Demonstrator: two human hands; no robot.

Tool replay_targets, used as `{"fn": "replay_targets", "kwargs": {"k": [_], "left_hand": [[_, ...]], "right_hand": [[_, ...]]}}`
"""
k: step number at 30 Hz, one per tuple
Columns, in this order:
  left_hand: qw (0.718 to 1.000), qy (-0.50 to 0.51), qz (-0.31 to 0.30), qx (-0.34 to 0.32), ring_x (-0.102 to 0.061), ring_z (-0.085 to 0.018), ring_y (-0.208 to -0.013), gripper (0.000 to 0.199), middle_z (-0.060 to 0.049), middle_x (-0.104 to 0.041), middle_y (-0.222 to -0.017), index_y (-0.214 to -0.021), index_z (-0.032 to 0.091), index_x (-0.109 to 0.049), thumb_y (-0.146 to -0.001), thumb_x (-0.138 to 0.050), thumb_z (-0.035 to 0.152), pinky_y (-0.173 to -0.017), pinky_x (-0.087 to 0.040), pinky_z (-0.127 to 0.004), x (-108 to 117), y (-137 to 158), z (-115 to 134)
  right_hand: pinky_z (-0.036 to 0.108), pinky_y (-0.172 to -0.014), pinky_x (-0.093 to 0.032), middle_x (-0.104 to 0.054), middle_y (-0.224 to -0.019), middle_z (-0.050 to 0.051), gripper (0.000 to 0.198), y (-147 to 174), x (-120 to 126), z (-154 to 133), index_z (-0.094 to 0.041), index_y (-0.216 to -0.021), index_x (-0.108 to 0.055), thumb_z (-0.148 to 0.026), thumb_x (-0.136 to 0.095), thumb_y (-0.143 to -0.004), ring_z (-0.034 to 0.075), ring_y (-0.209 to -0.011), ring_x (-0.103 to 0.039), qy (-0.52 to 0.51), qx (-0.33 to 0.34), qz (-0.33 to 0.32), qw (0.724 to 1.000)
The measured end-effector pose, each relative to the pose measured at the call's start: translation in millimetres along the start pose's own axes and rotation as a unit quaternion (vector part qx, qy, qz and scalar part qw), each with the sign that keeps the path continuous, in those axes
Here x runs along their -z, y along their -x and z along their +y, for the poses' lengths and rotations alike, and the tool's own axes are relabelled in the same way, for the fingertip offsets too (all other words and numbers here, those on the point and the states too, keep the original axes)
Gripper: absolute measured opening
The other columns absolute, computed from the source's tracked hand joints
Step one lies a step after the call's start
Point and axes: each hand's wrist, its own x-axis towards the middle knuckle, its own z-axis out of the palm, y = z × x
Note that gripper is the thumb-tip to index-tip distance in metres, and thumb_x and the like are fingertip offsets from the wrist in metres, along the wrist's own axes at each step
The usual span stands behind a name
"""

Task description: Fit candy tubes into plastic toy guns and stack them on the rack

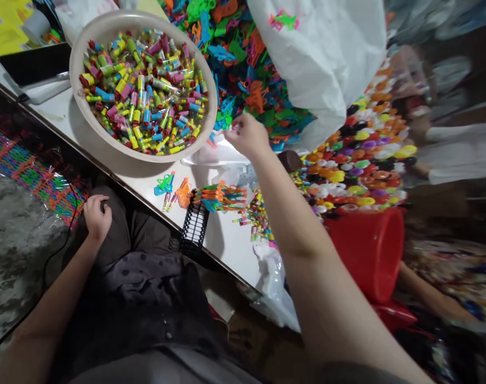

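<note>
My right hand point(247, 135) reaches over the white table point(226, 240) to the edge of a heap of small plastic toys point(243, 64) in blue, green and orange. Its fingers are pinched together at the heap's near edge; what they hold is too small to make out. My left hand point(96, 216) rests curled on my knee below the table edge, with nothing in it. A beige bowl point(77, 58) full of small coloured tubes stands left of the right hand.
A white plastic bag point(326, 58) lies over the toy heap. Round coloured caps point(358, 160) are piled to the right, above a red bucket point(371, 250). A black basket point(194, 226) of orange toys and loose tubes sit near the table edge. Another person's arm point(427, 298) shows at right.
</note>
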Motion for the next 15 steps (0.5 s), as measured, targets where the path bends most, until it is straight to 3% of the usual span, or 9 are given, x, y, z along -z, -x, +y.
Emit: {"fn": "replay_targets", "kwargs": {"k": [4, 7, 11, 15], "left_hand": [[1.0, -0.004, -0.027, -0.001, -0.056, -0.027, -0.107, 0.021, -0.01, -0.062, -0.103, -0.092, 0.022, -0.06, -0.078, -0.046, 0.017, -0.098, -0.04, -0.045, 3.0, -1.8, 0.2], [0.999, -0.009, -0.038, 0.001, -0.055, -0.028, -0.109, 0.021, -0.01, -0.062, -0.105, -0.094, 0.024, -0.06, -0.079, -0.047, 0.017, -0.098, -0.039, -0.047, 3.6, -3.2, -0.9], [0.998, -0.028, -0.047, -0.011, -0.058, -0.028, -0.105, 0.023, -0.007, -0.063, -0.104, -0.096, 0.028, -0.059, -0.08, -0.047, 0.016, -0.097, -0.039, -0.048, 2.1, -4.1, 1.9], [0.998, -0.025, -0.052, -0.02, -0.06, -0.028, -0.102, 0.023, -0.006, -0.064, -0.102, -0.095, 0.029, -0.059, -0.079, -0.048, 0.015, -0.095, -0.041, -0.047, 0.7, -4.7, 7.7]], "right_hand": [[0.056, -0.099, -0.033, -0.053, -0.118, 0.019, 0.061, -66.4, -49.9, -17.9, -0.008, -0.12, -0.048, -0.038, -0.071, -0.073, 0.03, -0.109, -0.052, 0.084, 0.039, -0.053, 0.994], [0.054, -0.105, -0.024, -0.048, -0.126, 0.021, 0.049, -97.2, -68.9, -22.7, -0.002, -0.123, -0.046, -0.027, -0.06, -0.084, 0.03, -0.12, -0.049, 0.145, 0.026, -0.055, 0.988], [0.043, -0.107, -0.019, -0.047, -0.127, 0.02, 0.038, -118.8, -69.8, -25.5, 0.01, -0.118, -0.044, -0.019, -0.033, -0.095, 0.018, -0.127, -0.04, 0.183, 0.048, -0.06, 0.98], [0.04, -0.106, -0.021, -0.051, -0.126, 0.021, 0.039, -126.0, -61.5, -23.1, 0.011, -0.112, -0.046, -0.023, -0.034, -0.095, 0.015, -0.123, -0.044, 0.206, 0.069, -0.074, 0.973]]}}
